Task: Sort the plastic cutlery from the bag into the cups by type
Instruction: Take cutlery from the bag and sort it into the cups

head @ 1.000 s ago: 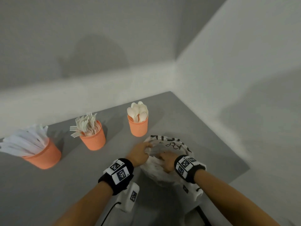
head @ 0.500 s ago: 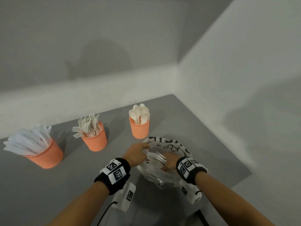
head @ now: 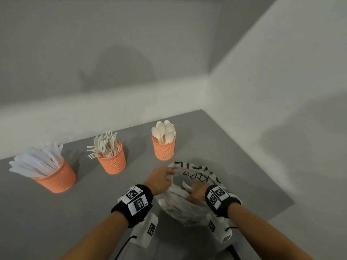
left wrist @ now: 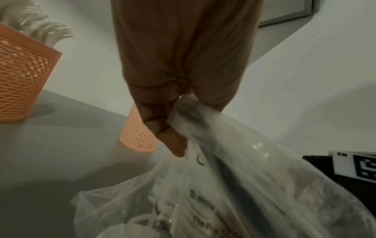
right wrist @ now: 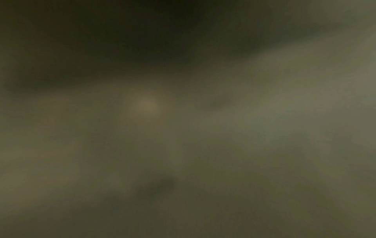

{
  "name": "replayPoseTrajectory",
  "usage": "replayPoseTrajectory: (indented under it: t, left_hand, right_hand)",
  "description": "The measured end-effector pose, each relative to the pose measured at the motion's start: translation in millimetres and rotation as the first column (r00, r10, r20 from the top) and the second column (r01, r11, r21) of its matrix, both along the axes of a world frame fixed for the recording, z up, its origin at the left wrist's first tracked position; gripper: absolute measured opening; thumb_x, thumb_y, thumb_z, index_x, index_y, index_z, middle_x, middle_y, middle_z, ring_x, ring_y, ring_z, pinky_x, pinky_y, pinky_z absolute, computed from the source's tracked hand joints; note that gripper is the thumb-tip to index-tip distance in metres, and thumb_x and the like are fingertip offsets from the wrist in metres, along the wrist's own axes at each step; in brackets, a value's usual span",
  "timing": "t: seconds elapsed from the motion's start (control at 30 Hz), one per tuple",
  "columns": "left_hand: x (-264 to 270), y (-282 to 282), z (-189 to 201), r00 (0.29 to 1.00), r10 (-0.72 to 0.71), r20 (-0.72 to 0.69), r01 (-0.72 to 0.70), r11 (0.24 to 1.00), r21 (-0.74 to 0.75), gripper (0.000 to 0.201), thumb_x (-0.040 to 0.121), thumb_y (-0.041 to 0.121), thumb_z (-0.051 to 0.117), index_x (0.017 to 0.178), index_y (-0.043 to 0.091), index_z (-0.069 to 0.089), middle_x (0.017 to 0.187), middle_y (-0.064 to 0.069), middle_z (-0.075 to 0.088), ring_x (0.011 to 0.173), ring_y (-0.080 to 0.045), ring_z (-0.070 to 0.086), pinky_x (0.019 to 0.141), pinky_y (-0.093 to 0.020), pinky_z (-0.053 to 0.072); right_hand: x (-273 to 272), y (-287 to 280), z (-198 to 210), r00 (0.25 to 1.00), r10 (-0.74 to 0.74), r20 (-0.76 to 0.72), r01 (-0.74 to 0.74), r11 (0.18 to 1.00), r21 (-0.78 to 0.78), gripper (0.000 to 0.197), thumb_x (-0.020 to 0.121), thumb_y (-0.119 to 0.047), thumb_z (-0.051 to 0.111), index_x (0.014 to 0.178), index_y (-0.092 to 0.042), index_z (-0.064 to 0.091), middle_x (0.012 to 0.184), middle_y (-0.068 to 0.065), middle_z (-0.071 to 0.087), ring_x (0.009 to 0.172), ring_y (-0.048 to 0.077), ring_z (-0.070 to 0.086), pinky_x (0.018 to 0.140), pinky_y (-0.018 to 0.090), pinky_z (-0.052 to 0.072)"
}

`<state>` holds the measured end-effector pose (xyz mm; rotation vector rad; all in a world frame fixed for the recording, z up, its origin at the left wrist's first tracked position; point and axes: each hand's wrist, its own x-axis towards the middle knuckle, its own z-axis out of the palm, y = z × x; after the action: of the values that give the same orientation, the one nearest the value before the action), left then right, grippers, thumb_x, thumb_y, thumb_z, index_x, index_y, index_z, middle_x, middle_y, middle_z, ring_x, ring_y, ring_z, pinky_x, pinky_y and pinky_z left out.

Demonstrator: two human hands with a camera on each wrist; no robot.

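A clear plastic bag (head: pixel 180 211) with black lettering lies on the grey table (head: pixel 56 212). My left hand (head: pixel 159 180) pinches its rim and holds the mouth up; the left wrist view shows thumb and fingers of the left hand (left wrist: pixel 177 112) clamped on the bunched bag (left wrist: pixel 234 193). My right hand (head: pixel 197 192) is down inside the bag, blurred behind the plastic, with white cutlery pieces (head: pixel 185 185) beside its fingers. Whether it holds them does not show. The right wrist view is a dark blur. Three orange cups stand behind: knives (head: pixel 56 177), forks (head: pixel 112 160), spoons (head: pixel 163 149).
White walls meet in a corner behind the table. The table's right edge (head: pixel 262 166) runs close to the bag. Bare grey tabletop lies between the cups and my arms. The left wrist view shows the fork cup (left wrist: pixel 20 77) and the spoon cup (left wrist: pixel 136 138) nearby.
My right hand has pushed into the bag and white cutlery pieces now show beside it. The left hand keeps its pinch on the rim, and the bag's mouth stands wider.
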<state>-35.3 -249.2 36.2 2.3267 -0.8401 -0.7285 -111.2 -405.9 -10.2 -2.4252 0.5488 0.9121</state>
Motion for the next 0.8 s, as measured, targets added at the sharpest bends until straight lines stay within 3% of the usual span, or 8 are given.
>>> replayPoseTrajectory:
  t: [0.07,0.17,0.23,0.4,0.5,0.6,0.67,0.8]
  left_hand:
    - [-2.2,1.3,-2.7,1.0,0.01,0.009,-0.009,1.0,-0.013,0.041,0.087,0.003,0.04,0.125,0.008,0.055,0.127,-0.012,0.057,0.11,-0.027,0.058,0.089,-0.027,0.045]
    - [-3.6,4.2,-4.6,1.0,0.018,0.019,-0.017,0.999,-0.036,0.042,0.087,0.001,0.041,0.126,0.01,0.055,0.13,-0.01,0.056,0.113,-0.026,0.056,0.094,-0.026,0.043]
    - [-2.1,5.7,-3.5,1.0,0.021,0.021,-0.019,0.998,-0.055,0.044,0.086,0.0,0.041,0.127,0.009,0.054,0.132,-0.009,0.055,0.116,-0.025,0.055,0.097,-0.027,0.042]
    - [2.1,1.8,1.4,0.995,0.08,0.056,-0.072,0.989,-0.13,0.046,0.087,-0.001,0.041,0.13,0.01,0.052,0.136,-0.008,0.052,0.12,-0.025,0.053,0.103,-0.031,0.041]
    - [3.8,-3.3,1.5,0.991,0.105,0.079,-0.091,0.984,-0.156,0.046,0.087,0.0,0.041,0.131,0.009,0.05,0.135,-0.011,0.052,0.116,-0.03,0.055,0.103,-0.036,0.042]
    - [5.3,-8.6,-0.8,0.99,0.098,0.106,-0.084,0.989,-0.125,0.048,0.087,0.002,0.044,0.135,0.01,0.045,0.138,-0.011,0.049,0.125,-0.027,0.048,0.106,-0.031,0.035]
    - [6.2,-12.3,-1.4,0.99,0.107,0.096,-0.094,0.988,-0.125,0.049,0.087,0.003,0.045,0.136,0.01,0.043,0.14,-0.01,0.046,0.129,-0.025,0.043,0.107,-0.029,0.031]
    - [8.3,-17.0,-1.2,0.99,0.082,0.113,-0.07,0.992,-0.104,0.049,0.088,0.005,0.046,0.136,0.01,0.043,0.14,-0.01,0.045,0.129,-0.025,0.042,0.106,-0.028,0.031]
  right_hand:
    - [-1.9,3.5,-1.3,1.0,0.014,-0.023,-0.014,1.0,-0.019,0.044,0.083,-0.045,0.06,0.11,-0.01,0.059,0.107,0.008,0.058,0.094,0.02,0.052,0.085,0.031,0.042]
    - [-4.8,4.9,-4.1,1.0,-0.003,0.004,0.003,1.0,-0.024,0.052,0.086,-0.043,0.058,0.123,-0.007,0.053,0.125,0.01,0.057,0.112,0.025,0.054,0.087,0.029,0.039]
    - [-5.9,4.4,-2.9,0.997,-0.032,0.065,0.033,0.999,-0.008,0.052,0.086,-0.038,0.06,0.128,-0.008,0.049,0.128,0.009,0.056,0.117,0.026,0.052,0.091,0.029,0.039]
    - [-2.3,-0.6,4.8,0.977,-0.081,0.198,0.074,0.996,0.041,0.041,0.081,-0.039,0.067,0.111,-0.012,0.059,0.108,0.008,0.063,0.105,0.026,0.059,0.087,0.031,0.045]
    - [-0.8,-7.2,9.2,0.949,-0.113,0.293,0.096,0.993,0.073,0.042,0.076,-0.046,0.069,0.103,-0.015,0.06,0.092,0.001,0.06,0.092,0.024,0.06,0.078,0.028,0.044]
    - [-3.6,-11.7,12.4,0.942,-0.116,0.316,0.096,0.992,0.079,0.039,0.076,-0.047,0.07,0.101,-0.019,0.06,0.09,-0.002,0.058,0.084,0.018,0.054,0.075,0.025,0.038]
    - [-5.9,-13.6,15.0,0.953,-0.11,0.283,0.093,0.993,0.071,0.04,0.077,-0.046,0.069,0.105,-0.019,0.059,0.097,0.002,0.061,0.091,0.022,0.057,0.079,0.026,0.04]
    - [-10.1,-16.9,17.9,0.977,-0.101,0.187,0.106,0.994,-0.022,0.06,0.081,-0.037,0.068,0.129,-0.009,0.047,0.131,0.007,0.054,0.121,0.025,0.05,0.102,0.031,0.04]
